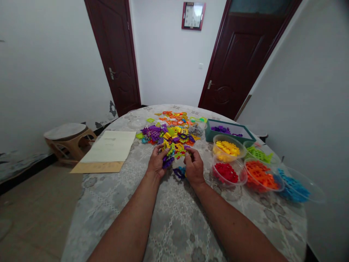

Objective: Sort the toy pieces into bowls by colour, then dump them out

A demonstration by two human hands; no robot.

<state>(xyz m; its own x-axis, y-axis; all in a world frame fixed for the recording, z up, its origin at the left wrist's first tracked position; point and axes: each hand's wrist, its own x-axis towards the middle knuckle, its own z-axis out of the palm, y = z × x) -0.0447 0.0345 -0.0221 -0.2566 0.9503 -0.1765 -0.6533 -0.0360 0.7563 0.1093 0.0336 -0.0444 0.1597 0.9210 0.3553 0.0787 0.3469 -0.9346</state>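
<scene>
A heap of small interlocking plastic pieces (170,131) in purple, orange, yellow and green lies on the round table (174,218). At the heap's near edge my left hand (156,162) is closed on a joined clump of coloured pieces (169,154), purple, yellow and green. My right hand (193,165) is beside it, fingers curled and pinched near the same clump; what it grips is too small to name. Some blue and purple pieces (180,171) lie on the cloth between my hands.
Clear bowls to the right hold sorted pieces: yellow (227,147), red (227,171), orange (261,174), green (259,153), blue (294,185). A teal box (209,133) holds purple ones. Papers (109,149) lie at left. A stool (68,138) stands beyond the table; two doors behind.
</scene>
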